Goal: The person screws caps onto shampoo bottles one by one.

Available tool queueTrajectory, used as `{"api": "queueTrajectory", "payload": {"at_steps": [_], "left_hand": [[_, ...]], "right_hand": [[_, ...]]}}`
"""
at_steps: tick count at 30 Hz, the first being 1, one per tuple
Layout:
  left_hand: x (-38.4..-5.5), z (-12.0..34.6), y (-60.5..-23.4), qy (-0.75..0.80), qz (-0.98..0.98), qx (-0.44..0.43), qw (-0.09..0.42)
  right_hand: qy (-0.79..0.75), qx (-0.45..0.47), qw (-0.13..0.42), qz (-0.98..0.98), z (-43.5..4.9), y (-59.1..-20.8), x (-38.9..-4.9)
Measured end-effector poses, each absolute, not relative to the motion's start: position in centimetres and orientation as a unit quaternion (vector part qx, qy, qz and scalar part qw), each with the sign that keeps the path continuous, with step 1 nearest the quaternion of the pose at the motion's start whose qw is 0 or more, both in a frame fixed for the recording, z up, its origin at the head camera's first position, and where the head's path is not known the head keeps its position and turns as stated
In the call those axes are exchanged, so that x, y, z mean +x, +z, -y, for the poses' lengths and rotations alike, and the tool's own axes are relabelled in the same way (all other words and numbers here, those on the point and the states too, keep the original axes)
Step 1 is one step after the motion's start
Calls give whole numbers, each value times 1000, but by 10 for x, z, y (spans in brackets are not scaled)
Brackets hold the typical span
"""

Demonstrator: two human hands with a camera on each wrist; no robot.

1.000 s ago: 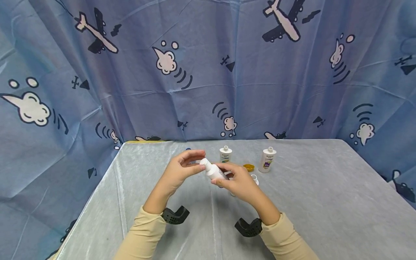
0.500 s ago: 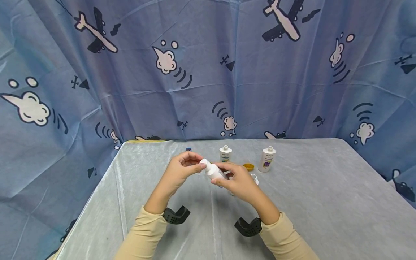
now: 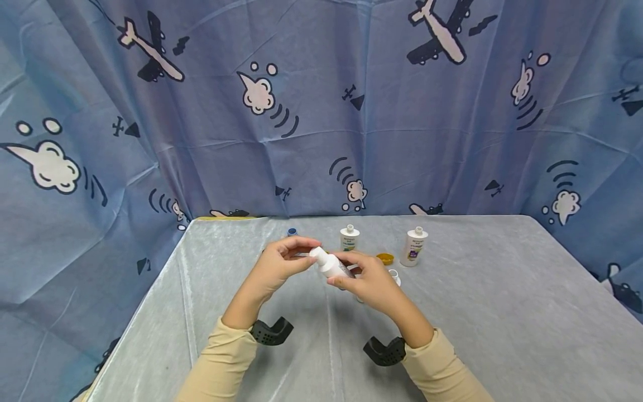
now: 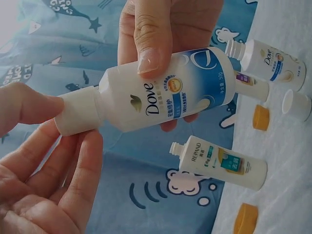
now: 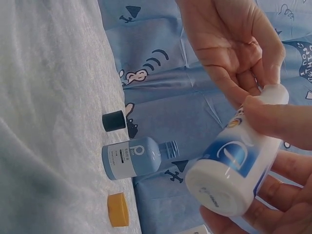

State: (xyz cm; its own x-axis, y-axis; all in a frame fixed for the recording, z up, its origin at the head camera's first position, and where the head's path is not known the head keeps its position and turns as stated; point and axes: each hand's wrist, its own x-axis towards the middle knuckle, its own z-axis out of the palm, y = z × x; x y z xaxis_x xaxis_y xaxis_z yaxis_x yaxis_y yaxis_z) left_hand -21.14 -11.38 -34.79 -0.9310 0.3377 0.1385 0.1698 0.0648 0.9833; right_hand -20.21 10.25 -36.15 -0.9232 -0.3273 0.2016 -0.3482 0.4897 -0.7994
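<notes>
Left fingers (image 4: 80,178) pinch the cap (image 4: 79,111), I see, while the right hand (image 3: 369,282) grips the bottle (image 4: 195,87), slanted cap-first toward the worktop's left edge (image 3: 145,318).

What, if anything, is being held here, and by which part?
A white bottle: the right hand grips its body, and the left hand pinches its white cap.
</notes>
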Motion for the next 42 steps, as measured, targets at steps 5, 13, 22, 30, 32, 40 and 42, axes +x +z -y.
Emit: {"api": "queueTrajectory", "payload": {"at_steps": [5, 13, 22, 30, 32, 40, 42], "left_hand": [[-212, 113, -348, 669, -725, 159, 53], [-213, 111, -350, 689, -714, 120, 26], [-214, 111, -350, 675, -726, 131, 24], [-212, 113, -350, 669, -726, 158, 37], [-212, 114, -349, 667, -725, 166, 42], [-212, 114, -347, 668, -720, 179, 60], [-212, 114, -347, 673, -716, 174, 61]], "right_hand": [[467, 200, 8, 861, -102, -363, -203], [464, 202, 7, 863, -102, -364, -203], [468, 210, 17, 858, -103, -364, -203], [470, 206, 9, 858, -101, -363, -202], [470, 206, 11, 858, -102, -364, -202], [470, 206, 16, 858, -102, -364, -201], [472, 203, 15, 858, -102, -363, -201]]}}
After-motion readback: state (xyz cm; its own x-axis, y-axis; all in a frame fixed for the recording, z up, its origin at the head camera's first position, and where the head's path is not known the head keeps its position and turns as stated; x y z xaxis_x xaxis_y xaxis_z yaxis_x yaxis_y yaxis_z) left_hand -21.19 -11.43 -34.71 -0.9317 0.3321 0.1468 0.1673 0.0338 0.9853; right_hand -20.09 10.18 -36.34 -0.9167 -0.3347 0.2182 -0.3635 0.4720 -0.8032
